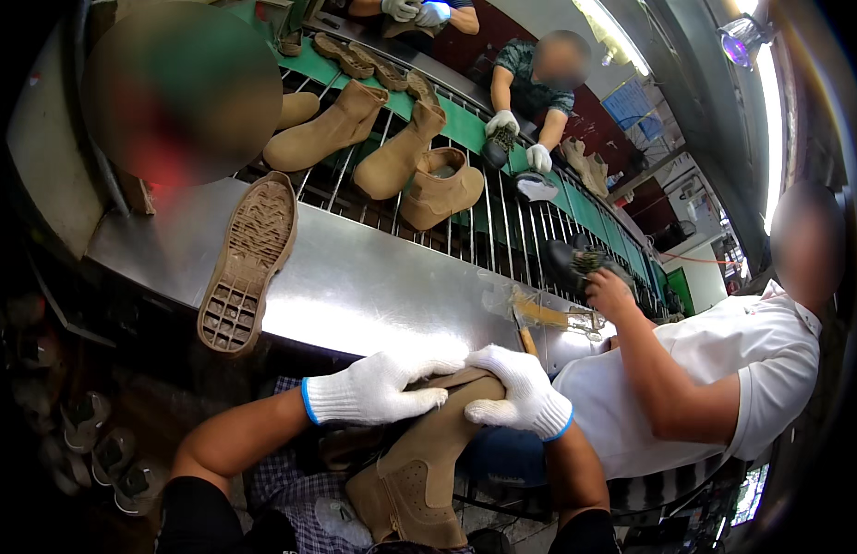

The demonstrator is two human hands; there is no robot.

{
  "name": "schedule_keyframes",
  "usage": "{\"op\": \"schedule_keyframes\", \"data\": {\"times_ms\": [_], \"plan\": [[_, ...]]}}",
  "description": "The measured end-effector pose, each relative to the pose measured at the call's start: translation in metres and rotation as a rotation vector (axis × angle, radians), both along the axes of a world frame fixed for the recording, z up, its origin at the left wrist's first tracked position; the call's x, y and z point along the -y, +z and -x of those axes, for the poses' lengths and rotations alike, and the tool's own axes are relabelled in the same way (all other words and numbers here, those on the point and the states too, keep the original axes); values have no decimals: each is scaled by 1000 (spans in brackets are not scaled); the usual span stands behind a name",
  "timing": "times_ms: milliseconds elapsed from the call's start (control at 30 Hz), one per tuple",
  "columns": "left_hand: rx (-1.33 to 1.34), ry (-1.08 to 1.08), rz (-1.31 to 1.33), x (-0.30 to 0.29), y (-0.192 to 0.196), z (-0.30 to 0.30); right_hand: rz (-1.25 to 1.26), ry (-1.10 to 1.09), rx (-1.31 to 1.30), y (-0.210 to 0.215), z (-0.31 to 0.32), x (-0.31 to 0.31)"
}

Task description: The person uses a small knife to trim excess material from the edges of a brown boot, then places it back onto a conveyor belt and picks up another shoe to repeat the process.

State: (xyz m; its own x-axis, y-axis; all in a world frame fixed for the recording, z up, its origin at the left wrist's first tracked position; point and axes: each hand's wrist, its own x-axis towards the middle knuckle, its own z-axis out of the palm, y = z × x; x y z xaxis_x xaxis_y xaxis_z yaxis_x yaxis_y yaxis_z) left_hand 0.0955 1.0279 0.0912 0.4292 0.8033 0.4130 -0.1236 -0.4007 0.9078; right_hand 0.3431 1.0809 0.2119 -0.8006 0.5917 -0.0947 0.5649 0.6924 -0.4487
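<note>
Left hand [378, 388] and right hand [523, 392] closed around a tan boot [419, 466], blue wall sheet [632, 109] with illegibly small writing

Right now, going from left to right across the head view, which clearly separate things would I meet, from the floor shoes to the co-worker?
floor shoes → brown treaded sole → left hand → right hand → co-worker's white sleeve
</note>
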Motion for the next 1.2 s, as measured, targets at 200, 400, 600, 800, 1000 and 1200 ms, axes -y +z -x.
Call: {"op": "schedule_keyframes", "data": {"times_ms": [200, 400, 600, 800, 1000, 1200], "plan": [[-88, 62, -98, 5, -1, 3, -1, -11, -72, -23, -10, -6], [-126, 35, 86, 17, 7, 6, 92, -18, -192, -35, -18, -11], [-160, 443, -278, 6, -2, -20, 318, -184, -243, -28, -19, -8], [-111, 361, -229, -30, 3, -33, 406, -157, -60, -14, -14, -14], [-110, 232, 36, -39, 11, -28, 81, -70, -58, -20, -1, -15], [59, 114, 162, -7, -20, -19, -161, 68, 48, -20, 1, -12]]}}
